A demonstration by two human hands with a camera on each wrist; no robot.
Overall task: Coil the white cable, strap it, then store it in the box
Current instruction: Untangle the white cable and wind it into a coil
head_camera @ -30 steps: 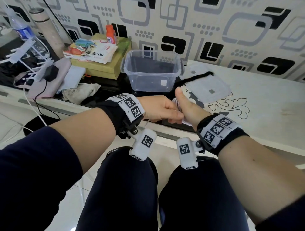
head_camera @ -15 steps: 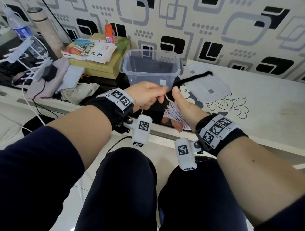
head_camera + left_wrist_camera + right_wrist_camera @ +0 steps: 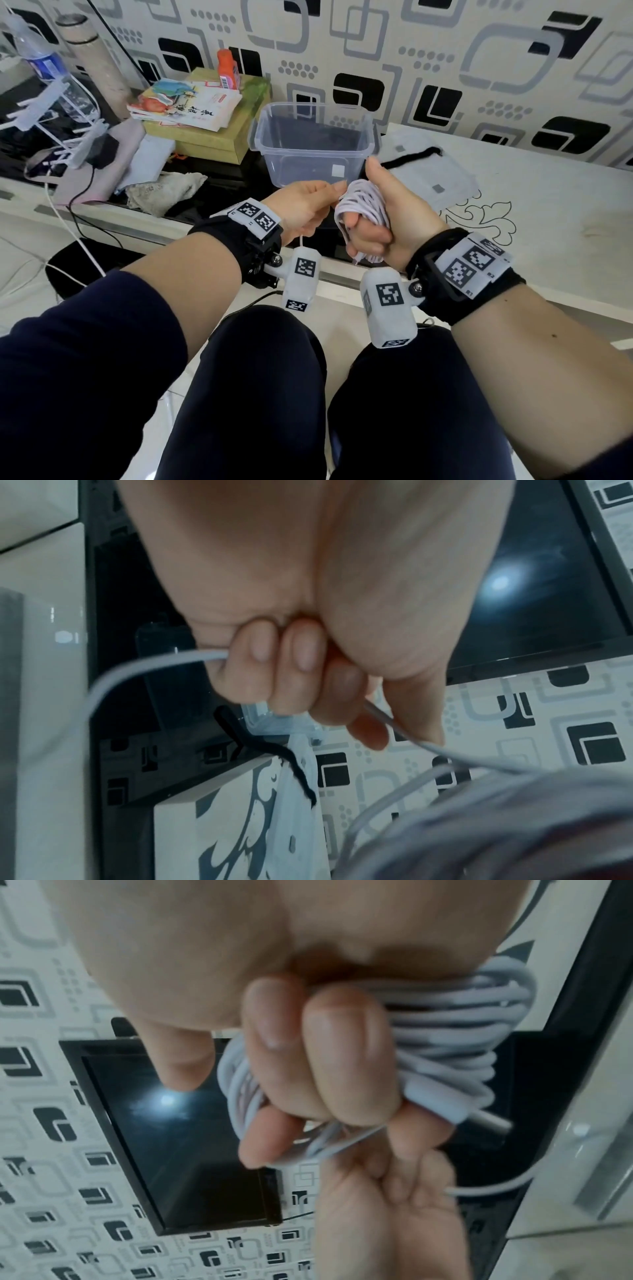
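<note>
The right hand curls around the coiled white cable, thumb up. At its 9 o'clock, the left hand pinches the cable's free strand. The clear plastic box stands on the bench at 12 o'clock.

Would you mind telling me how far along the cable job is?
Most of the white cable is already looped around the right hand. The left hand pinches the loose tail, feeding more on. No strap is visible on the coil, and the clear box looks empty.
</note>
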